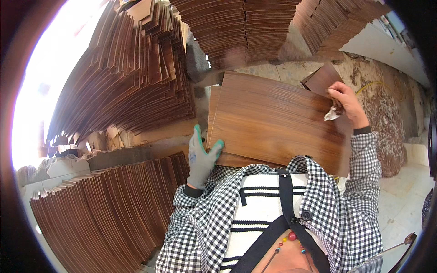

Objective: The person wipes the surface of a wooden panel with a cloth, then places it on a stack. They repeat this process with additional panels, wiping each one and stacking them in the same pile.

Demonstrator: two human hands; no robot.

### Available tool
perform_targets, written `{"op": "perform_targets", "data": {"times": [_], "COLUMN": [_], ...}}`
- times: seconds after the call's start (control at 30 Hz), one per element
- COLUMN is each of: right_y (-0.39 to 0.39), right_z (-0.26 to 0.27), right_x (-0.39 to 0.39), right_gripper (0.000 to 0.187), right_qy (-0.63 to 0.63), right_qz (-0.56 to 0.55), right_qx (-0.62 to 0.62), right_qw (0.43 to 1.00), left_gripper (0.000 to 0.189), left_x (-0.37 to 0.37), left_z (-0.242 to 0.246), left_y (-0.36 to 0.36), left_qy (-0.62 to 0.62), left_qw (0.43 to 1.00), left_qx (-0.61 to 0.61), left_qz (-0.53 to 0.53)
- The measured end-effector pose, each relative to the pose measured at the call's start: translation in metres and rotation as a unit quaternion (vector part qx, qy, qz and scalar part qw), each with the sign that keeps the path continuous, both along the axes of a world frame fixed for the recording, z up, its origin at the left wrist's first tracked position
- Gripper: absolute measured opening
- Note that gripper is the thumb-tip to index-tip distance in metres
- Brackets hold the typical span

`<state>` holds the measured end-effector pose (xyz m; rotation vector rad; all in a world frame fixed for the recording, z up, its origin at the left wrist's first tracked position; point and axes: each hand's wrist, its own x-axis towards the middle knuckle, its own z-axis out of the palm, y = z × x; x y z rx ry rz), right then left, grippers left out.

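Note:
A wood-grain panel (269, 116) lies in front of me, slightly askew on top of at least one similar panel (213, 102) that shows past its left edge. My left hand (201, 157) wears a grey glove with green fingertips. Its thumb and fingers are spread at the panel's left edge, the thumb over the near left corner. My right hand (348, 104) is bare and pinches a crumpled brown and whitish wad, perhaps a rag (333, 112), at the panel's far right corner. Beyond that hand sits a smaller dark brown board piece (324, 80).
Stacked brown boards (143, 78) rise at the far left, and a row of upright boards (109, 208) stands at the near left. Further stacks (245, 30) line the back. Shavings or scraps (384, 129) litter the right floor near a yellow hose or cord (375, 82).

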<state>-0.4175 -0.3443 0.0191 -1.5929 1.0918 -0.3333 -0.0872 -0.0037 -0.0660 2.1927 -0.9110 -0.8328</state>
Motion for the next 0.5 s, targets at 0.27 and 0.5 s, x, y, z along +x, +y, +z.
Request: {"op": "perform_targets", "data": {"times": [0.27, 0.5], "right_y": [-0.021, -0.005], "right_z": [-0.029, 0.019], "right_x": [0.136, 0.154], "right_gripper": [0.014, 0.014], "right_qy": [0.004, -0.083], "right_qz": [0.202, 0.210], "right_qx": [0.068, 0.107], "right_qw": [0.977, 0.968], "left_gripper": [0.088, 0.090], "left_x": [-0.021, -0.017], "left_z": [-0.014, -0.002], "left_y": [0.001, -0.008], "left_qy": [0.162, -0.274], "left_qw": [0.981, 0.961], "left_qx": [-0.079, -0.018], "left_qz": [0.070, -0.003]}}
